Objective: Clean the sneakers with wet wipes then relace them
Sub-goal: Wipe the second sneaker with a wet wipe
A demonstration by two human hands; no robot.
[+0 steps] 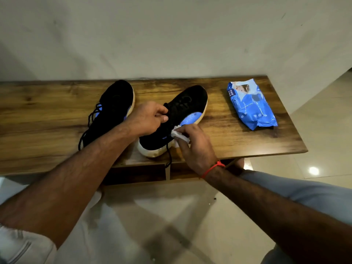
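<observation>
Landmark: the wooden bench point(247, 147), against the wall.
What could go wrong: the heel of the near shoe point(179, 119) sits close to the bench's front edge. A hard rub could push it off. Its loose lace point(168, 156) hangs over that edge and could catch on a hand.
How the shoe looks: black on top, a blue patch on the side, a pale sole with brown dirt at the heel.
Other shoe point(112, 113): on the bench to the left, laces loose.
Left hand point(150, 118): fingers curled around the top of the near shoe, holding it.
Right hand point(196, 145): fingers pinching a white wipe point(178, 135) against the shoe's side.
Wipe pack point(251, 105): blue, on the bench's right end.
</observation>
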